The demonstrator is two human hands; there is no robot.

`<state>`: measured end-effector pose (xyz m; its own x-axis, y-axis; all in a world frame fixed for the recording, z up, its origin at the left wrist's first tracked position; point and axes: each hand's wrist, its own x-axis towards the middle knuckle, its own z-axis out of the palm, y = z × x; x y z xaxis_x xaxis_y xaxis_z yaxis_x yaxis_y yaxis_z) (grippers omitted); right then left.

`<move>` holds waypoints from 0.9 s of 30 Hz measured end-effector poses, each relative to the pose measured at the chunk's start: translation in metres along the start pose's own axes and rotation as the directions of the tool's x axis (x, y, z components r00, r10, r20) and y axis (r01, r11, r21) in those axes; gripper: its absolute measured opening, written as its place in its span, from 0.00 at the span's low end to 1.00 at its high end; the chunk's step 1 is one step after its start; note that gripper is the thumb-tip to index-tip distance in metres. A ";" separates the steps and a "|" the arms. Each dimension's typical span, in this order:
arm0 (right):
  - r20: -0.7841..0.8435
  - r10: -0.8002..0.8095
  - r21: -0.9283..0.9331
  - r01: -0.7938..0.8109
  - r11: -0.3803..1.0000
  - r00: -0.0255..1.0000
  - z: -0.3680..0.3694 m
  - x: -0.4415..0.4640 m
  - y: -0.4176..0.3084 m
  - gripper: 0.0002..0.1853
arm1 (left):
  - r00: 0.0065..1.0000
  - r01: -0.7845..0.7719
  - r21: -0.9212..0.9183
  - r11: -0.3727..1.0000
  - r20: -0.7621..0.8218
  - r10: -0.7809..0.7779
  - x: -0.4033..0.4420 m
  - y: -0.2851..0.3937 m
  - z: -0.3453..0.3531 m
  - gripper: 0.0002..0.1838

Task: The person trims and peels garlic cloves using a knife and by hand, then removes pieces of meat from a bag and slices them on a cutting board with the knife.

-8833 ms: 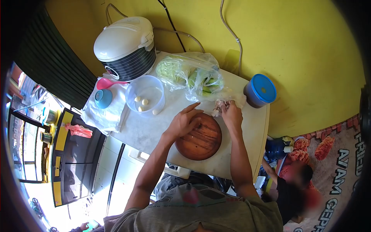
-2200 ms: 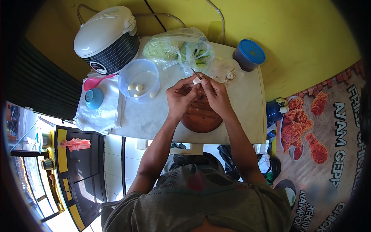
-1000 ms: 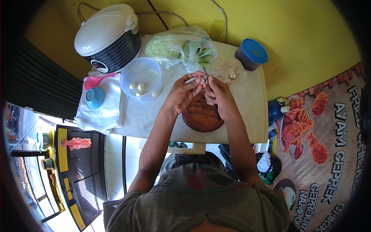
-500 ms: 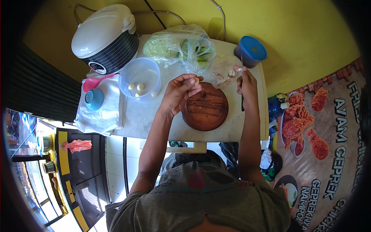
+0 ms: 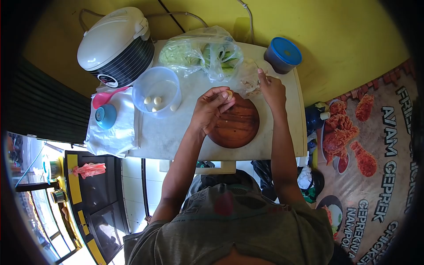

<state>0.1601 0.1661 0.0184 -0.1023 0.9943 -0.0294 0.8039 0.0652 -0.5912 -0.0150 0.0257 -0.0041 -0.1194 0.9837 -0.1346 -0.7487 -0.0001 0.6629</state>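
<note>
I pinch a garlic clove [image 5: 229, 94] at the far-left edge of the round wooden board [image 5: 236, 126].
My left hand [image 5: 213, 108] grips it between thumb and fingertips; my right hand [image 5: 270, 87], beyond the board to its right, is curled around a knife [image 5: 256, 65], its thin blade pointing away from me. Left of the board, the clear tub [image 5: 164, 81] contains pale cloves [image 5: 157, 100]; beyond the board lies the bagged greenery [image 5: 221, 57], all on the counter [image 5: 185, 141].

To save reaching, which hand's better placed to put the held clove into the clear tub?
Probably the left hand: it pinches the clove and is nearer the tub than the right hand.
</note>
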 end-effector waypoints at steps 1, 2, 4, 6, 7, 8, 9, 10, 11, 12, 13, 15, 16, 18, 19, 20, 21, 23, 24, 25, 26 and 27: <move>-0.038 0.009 -0.042 -0.011 0.999 0.999 0.001 -0.001 0.000 0.37 | 1.000 0.000 0.000 1.000 -0.003 0.000 -0.001 -0.001 0.000 0.13; -0.035 0.010 -0.043 -0.011 0.999 0.999 0.000 0.000 0.001 0.37 | 1.000 0.011 0.006 1.000 -0.014 -0.011 -0.001 -0.003 -0.001 0.13; 0.038 0.067 -0.005 -0.067 0.998 0.997 -0.007 -0.002 -0.004 0.39 | 0.999 0.024 0.016 1.000 -0.025 -0.023 -0.002 -0.004 0.000 0.13; -0.064 -0.017 0.004 0.017 1.000 0.998 0.000 -0.005 0.000 0.37 | 0.999 0.022 -0.017 1.000 -0.024 -0.023 -0.002 -0.005 0.001 0.12; -0.166 -0.102 0.003 0.104 0.995 0.981 0.003 -0.006 0.001 0.35 | 0.999 0.024 -0.015 1.000 -0.024 -0.024 -0.002 -0.006 0.002 0.12; -0.166 -0.101 0.004 0.103 0.995 0.981 0.003 -0.008 0.004 0.35 | 0.999 0.010 -0.020 1.000 -0.042 -0.010 -0.002 -0.007 0.003 0.11; -0.137 -0.196 0.129 0.214 0.968 0.971 -0.001 -0.016 0.001 0.31 | 0.998 -0.005 -0.025 1.000 -0.062 0.004 -0.001 -0.009 0.003 0.10; -0.121 -0.291 0.255 0.313 0.915 0.949 -0.005 -0.024 -0.002 0.28 | 0.998 -0.006 -0.024 1.000 -0.062 0.004 -0.001 -0.010 0.003 0.10; -0.120 -0.292 0.256 0.314 0.914 0.949 -0.008 -0.034 -0.005 0.28 | 0.997 -0.020 -0.044 0.999 -0.071 0.017 0.000 -0.011 0.002 0.10; 0.007 -0.362 0.378 0.333 0.864 0.932 -0.009 -0.046 -0.008 0.25 | 0.996 -0.037 -0.065 0.997 -0.078 0.032 0.001 -0.011 0.002 0.09; 0.124 -0.438 0.497 0.326 0.804 0.891 -0.010 -0.059 -0.012 0.23 | 0.996 -0.037 -0.065 0.997 -0.079 0.032 0.002 -0.012 0.003 0.09; 0.117 -0.507 0.533 0.376 0.758 0.854 -0.005 -0.085 -0.026 0.22 | 0.995 -0.064 -0.078 0.995 -0.083 0.057 0.002 -0.013 0.005 0.09; 0.107 -0.571 0.568 0.422 0.707 0.814 -0.001 -0.093 -0.031 0.22 | 0.995 -0.059 -0.077 0.995 -0.083 0.052 0.003 -0.016 0.004 0.09; 0.078 -0.581 0.546 0.453 0.705 0.810 0.010 -0.096 -0.031 0.21 | 0.993 -0.115 -0.123 0.986 -0.004 0.116 0.005 -0.020 0.003 0.09; 0.049 -0.595 0.524 0.487 0.699 0.802 0.014 -0.095 -0.031 0.21 | 0.993 -0.116 -0.122 0.986 -0.002 0.116 0.006 -0.021 0.003 0.09; 0.048 -0.596 0.524 0.488 0.698 0.801 0.015 -0.093 -0.030 0.21 | 0.991 -0.135 -0.111 0.985 -0.001 0.135 0.005 -0.022 0.004 0.08; 0.054 -0.598 0.507 0.494 0.706 0.800 0.016 -0.093 -0.030 0.22 | 0.988 -0.152 -0.101 0.983 -0.003 0.153 0.003 -0.021 0.006 0.09; 0.064 -0.601 0.490 0.500 0.714 0.797 0.015 -0.093 -0.030 0.22 | 0.991 -0.136 -0.124 0.983 -0.005 0.136 0.001 -0.018 0.009 0.08; 0.070 -0.588 0.541 0.464 0.701 0.806 0.011 -0.096 -0.033 0.22 | 0.993 -0.117 -0.146 0.982 -0.004 0.118 0.000 -0.016 0.011 0.07; 0.077 -0.577 0.592 0.428 0.683 0.813 0.008 -0.097 -0.035 0.22 | 0.993 -0.118 -0.147 0.982 -0.007 0.119 -0.001 -0.016 0.012 0.07; 0.079 -0.578 0.593 0.428 0.682 0.812 0.007 -0.097 -0.037 0.22 | 0.992 -0.127 -0.157 0.979 -0.001 0.129 -0.001 -0.015 0.012 0.07; 0.052 -0.588 0.574 0.457 0.679 0.807 0.007 -0.098 -0.039 0.21 | 0.990 -0.136 -0.166 0.977 0.004 0.139 -0.001 -0.015 0.013 0.07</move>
<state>0.1350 0.0660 0.0390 -0.5858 0.7600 0.2815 0.1630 0.4508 -0.8776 0.0048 0.0267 -0.0048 -0.2193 0.9749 -0.0381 -0.8231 -0.1640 0.5436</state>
